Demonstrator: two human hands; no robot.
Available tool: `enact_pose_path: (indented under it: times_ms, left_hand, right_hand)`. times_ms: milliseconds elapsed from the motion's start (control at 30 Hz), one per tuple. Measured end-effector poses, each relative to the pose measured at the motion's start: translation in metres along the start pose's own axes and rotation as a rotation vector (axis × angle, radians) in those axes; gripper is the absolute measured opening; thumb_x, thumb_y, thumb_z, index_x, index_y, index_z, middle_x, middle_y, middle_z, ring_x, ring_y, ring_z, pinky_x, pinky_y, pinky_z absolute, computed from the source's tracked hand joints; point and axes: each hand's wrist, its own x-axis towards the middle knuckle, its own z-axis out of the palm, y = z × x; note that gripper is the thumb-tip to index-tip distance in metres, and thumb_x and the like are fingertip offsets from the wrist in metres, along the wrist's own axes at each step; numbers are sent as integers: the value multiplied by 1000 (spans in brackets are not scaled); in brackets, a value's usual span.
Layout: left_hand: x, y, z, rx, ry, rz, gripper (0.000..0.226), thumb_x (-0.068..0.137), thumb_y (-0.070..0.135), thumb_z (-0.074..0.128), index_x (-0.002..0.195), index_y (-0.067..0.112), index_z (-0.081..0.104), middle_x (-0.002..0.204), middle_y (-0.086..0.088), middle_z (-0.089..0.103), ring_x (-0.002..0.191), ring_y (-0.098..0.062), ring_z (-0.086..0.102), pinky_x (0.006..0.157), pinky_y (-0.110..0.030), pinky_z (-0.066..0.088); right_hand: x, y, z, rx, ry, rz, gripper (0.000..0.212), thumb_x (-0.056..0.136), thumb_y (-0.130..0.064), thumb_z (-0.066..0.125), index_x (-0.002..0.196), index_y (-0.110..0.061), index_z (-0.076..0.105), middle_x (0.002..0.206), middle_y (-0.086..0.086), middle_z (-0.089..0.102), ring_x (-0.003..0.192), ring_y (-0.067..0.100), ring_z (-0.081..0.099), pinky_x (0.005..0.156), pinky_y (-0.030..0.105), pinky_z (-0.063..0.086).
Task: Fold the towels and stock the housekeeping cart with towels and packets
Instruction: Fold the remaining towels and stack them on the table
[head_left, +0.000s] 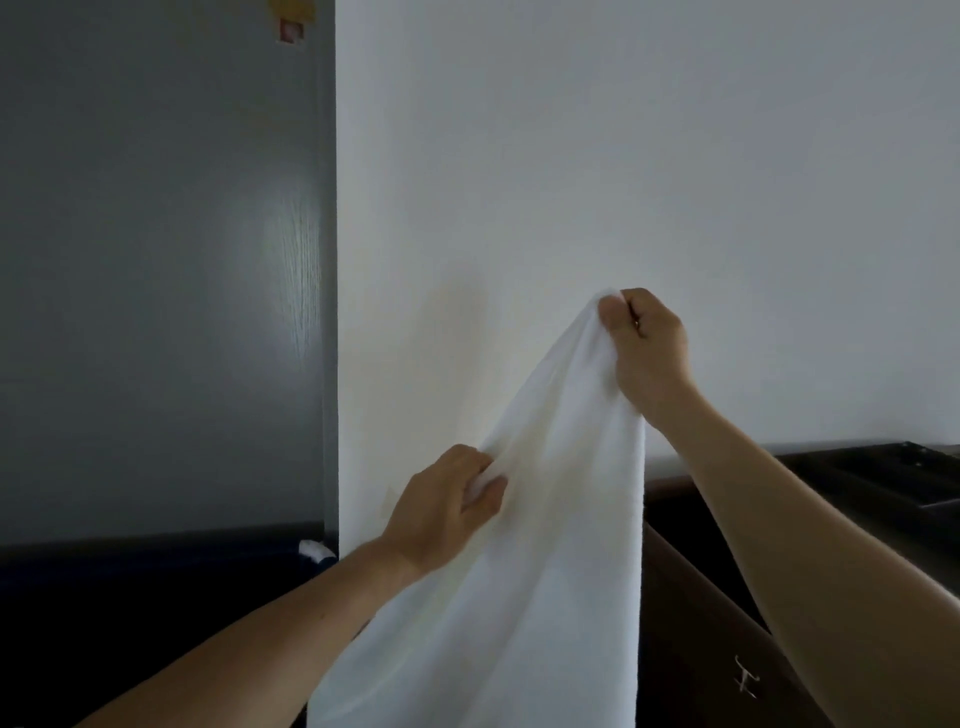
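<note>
A white towel (519, 571) hangs in the air in front of a white wall, running down past the bottom of the view. My right hand (649, 348) holds it up high, fingers curled round its top corner. My left hand (447, 504) is lower and to the left, pinching the towel's left edge between thumb and fingers. The towel's lower part is out of view. No cart or packets show.
A grey door (156, 260) fills the left side, with a dark surface (130, 597) below it. A dark brown counter (857, 478) runs along the right, and a dark brown panel (696, 649) slopes down beneath it. A small white scrap (313, 550) lies by the door's foot.
</note>
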Motion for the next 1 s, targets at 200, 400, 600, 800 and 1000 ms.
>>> enact_pose_path:
  times_ms: [200, 400, 600, 800, 1000]
  left_hand:
    - [49, 26, -47, -192, 176, 15, 30, 97, 42, 54, 71, 28, 53, 84, 10, 50, 71, 1, 51, 63, -9, 35]
    - [39, 22, -49, -185, 61, -50, 34, 95, 44, 54, 76, 18, 64, 89, 11, 56, 73, -2, 56, 63, -12, 36]
    - [53, 41, -49, -287, -8, 8, 36, 97, 38, 54, 86, 10, 73, 91, 1, 65, 81, -11, 63, 72, -27, 47]
    - [19, 12, -22, -373, -104, -176, 19, 95, 28, 63, 85, 16, 74, 68, 11, 65, 61, 0, 55, 59, -17, 42]
    - [-7, -13, -7, -402, -223, -246, 21, 93, 28, 67, 73, 23, 65, 59, 12, 57, 55, 0, 49, 56, -16, 39]
  right_hand:
    - [68, -35, -29, -54, 181, -32, 35, 98, -37, 50, 67, -20, 43, 61, -8, 38, 56, 7, 35, 51, 25, 30]
    - [70, -16, -36, -216, 55, 33, 39, 100, -36, 49, 68, -16, 41, 61, -2, 37, 56, 16, 35, 51, 33, 28]
    - [93, -40, -50, -37, 293, -21, 38, 96, -40, 50, 66, -18, 44, 58, -8, 35, 48, 3, 34, 48, 22, 28]
    - [81, -22, -45, -113, 191, 5, 37, 97, -37, 53, 83, -3, 58, 63, -2, 42, 61, 16, 39, 60, 32, 34]
    - [95, -35, -52, -41, 276, 25, 38, 94, -40, 52, 63, -19, 44, 57, -10, 34, 55, 12, 33, 57, 30, 31]
